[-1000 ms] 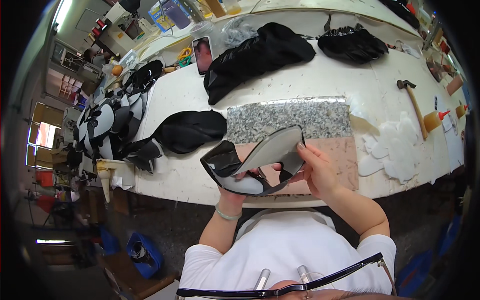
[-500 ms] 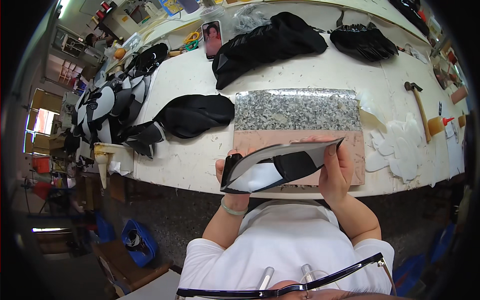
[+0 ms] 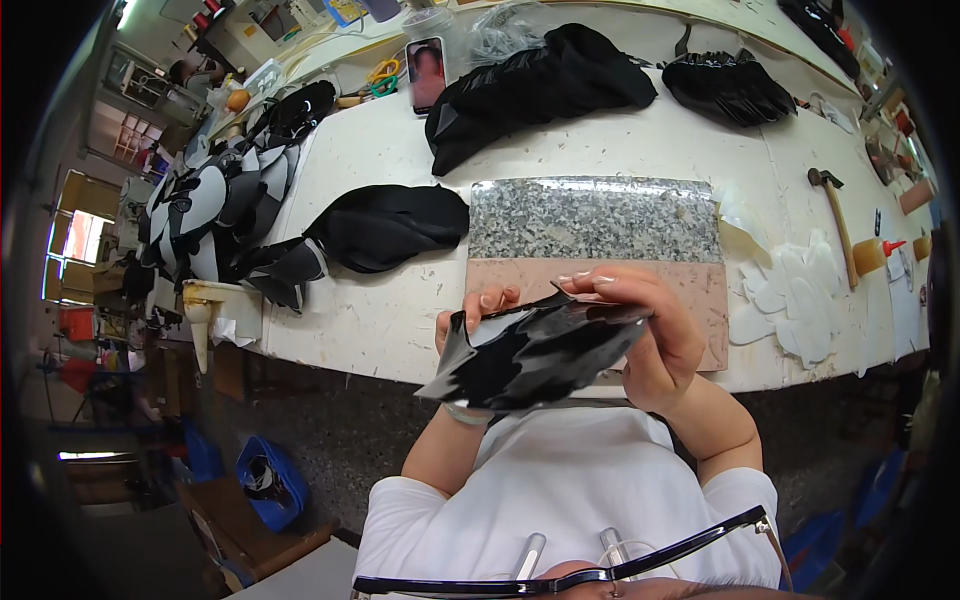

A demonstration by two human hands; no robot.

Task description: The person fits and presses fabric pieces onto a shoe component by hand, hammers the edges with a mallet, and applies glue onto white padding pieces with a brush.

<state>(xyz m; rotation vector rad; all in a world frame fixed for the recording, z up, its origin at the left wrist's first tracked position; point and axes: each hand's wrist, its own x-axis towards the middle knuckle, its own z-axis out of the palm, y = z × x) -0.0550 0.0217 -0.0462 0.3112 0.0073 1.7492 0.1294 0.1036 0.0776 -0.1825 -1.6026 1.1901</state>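
Across the white worktable (image 3: 385, 318) are lying a speckled slab (image 3: 592, 222) and hammer (image 3: 838, 225); over the near edge, left hand (image 3: 490, 300) and right hand (image 3: 662, 335) are clasping a black shoe upper (image 3: 535, 362), slanting lengthwise up rightward.

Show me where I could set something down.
Bare tabletop lies front left, between the black bundle and the left hand, and upper right, bordered by glossy black pile, stone slab and hammer. Crowded: left end, heaped with grey-black pieces; around the white cutouts; front middle, beneath the held black piece.
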